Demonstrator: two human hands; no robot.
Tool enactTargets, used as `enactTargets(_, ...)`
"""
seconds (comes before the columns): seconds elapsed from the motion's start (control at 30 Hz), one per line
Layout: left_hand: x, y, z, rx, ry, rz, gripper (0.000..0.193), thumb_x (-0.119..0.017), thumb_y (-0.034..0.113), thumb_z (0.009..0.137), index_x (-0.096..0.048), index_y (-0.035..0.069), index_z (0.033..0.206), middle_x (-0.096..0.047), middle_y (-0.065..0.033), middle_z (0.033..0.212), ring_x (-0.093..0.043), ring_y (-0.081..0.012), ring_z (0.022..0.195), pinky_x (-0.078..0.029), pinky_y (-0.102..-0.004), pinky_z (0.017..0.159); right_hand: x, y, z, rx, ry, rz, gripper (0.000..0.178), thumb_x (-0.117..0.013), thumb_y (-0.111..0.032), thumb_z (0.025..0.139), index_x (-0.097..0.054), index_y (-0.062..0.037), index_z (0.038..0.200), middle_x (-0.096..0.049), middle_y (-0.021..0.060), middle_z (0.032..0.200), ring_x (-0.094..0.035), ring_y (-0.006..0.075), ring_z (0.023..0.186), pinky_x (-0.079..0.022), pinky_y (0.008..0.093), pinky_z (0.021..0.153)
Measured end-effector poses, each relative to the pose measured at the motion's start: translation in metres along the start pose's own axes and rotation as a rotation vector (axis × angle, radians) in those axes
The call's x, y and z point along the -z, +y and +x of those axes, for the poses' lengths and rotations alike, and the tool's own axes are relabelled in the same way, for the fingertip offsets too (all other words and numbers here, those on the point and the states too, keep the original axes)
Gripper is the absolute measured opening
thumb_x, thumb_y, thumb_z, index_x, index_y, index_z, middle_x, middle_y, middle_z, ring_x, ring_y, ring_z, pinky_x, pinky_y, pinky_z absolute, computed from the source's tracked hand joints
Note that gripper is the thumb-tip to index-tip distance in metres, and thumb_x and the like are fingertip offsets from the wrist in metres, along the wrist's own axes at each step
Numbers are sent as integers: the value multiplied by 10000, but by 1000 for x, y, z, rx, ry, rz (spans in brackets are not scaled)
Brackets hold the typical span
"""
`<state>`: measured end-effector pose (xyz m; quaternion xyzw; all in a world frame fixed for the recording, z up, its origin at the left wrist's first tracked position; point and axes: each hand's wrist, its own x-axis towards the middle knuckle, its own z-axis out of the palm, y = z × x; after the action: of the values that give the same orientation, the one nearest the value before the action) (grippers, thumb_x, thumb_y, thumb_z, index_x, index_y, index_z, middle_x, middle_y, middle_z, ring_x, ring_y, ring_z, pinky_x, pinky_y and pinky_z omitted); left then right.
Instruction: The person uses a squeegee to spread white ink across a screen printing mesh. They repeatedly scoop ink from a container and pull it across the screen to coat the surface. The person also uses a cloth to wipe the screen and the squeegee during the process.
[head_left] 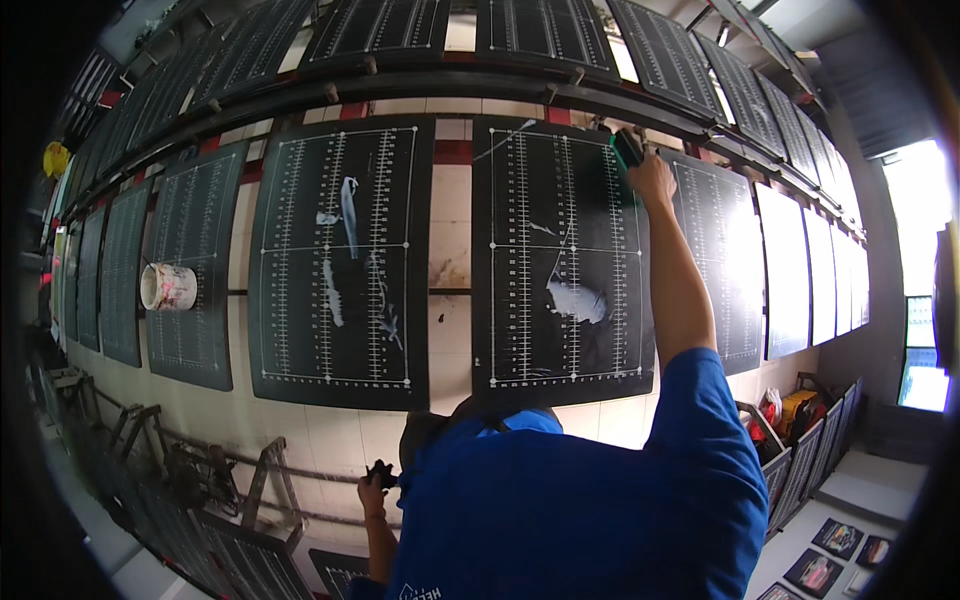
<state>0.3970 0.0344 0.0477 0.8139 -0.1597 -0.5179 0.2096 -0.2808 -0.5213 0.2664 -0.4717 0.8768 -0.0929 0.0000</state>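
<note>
A tiled wall (450, 215) of pale square tiles with a dark red band near the top fills the view, hung with rows of flat black rectangular panels printed with fine white ruled lines. A dark rail (480, 85) runs above them, bent by the lens.

The right hand (650, 180) is raised high and closed around a small green and black block-shaped tool (626, 148), pressed at the upper right corner of the nearest panel (560, 250). That panel looks smooth and matte, with a pale smear of wet-looking paste low on its right half and a thin streak near its top.

The neighbouring panel (340, 260) to the left carries several narrow whitish streaks. Further left a stained white cup (168, 287) sits against another panel.

The left hand (375, 485) hangs low, fingers curled around a small dark object (382, 470) too small to make out. The person wears a blue shirt (560, 500).

Below lie a metal frame (200, 470) and more dark panels; at the lower right, a grey crate (790, 440) holds mixed coloured items.
</note>
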Motion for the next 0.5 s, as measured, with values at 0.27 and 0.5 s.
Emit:
enactTargets(0.27, -57, -22, -128, 197, 91, 53, 221, -630, 153, 912, -586, -19, 1044, -656, -112, 921, -644, -175, 749, -521, -305, 530, -23, -135, -16, 266, -82, 24, 250, -596, -175, 825, -747, -57, 987, -720, 220, 1005, -704, 377, 966, -554, 460, 837)
enactTargets(0.5, -92, -44, -144, 179, 118, -87, 219, -617, 181, 928, -577, -15, 1016, -651, -111, 915, -639, -177, 753, -528, -308, 551, -49, -182, -51, 661, -47, 53, 219, -605, -130, 808, -724, -78, 985, -723, 172, 929, -705, 355, 909, -554, 453, 785)
